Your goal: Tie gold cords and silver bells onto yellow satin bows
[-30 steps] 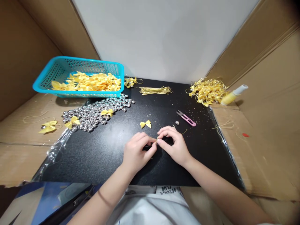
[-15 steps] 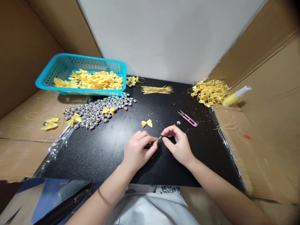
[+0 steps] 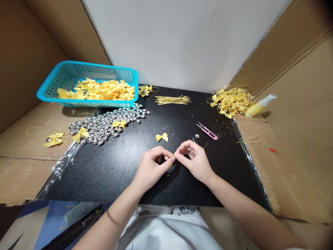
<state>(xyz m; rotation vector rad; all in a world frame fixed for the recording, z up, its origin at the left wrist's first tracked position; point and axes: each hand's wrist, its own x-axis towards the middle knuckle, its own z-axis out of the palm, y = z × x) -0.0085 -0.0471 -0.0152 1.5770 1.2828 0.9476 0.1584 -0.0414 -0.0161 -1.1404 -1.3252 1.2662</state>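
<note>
Over the front middle of the black table, my left hand (image 3: 153, 166) pinches a thin gold cord (image 3: 171, 156) between thumb and fingertips. Thumb and forefinger of my right hand (image 3: 195, 161) close on the same cord, right against the left fingertips. Most of the cord is hidden by my fingers. Just beyond the hands lies a yellow ribbon bow (image 3: 162, 137). A single silver bead (image 3: 197, 136) rests beyond my right hand, beside pink thread snips (image 3: 207, 131) with their blades apart.
A blue basket (image 3: 87, 103) of yellow bows stands at the back left, with many silver beads (image 3: 101, 125) before it. Gold cords (image 3: 173, 100) lie at the back. Finished-looking bows with loops (image 3: 231, 100) are heaped at the right, near a yellow thread spool (image 3: 260, 106).
My right hand has moved left, from just apart to touching the left fingertips, and now pinches the cord too. The view has shifted slightly.
</note>
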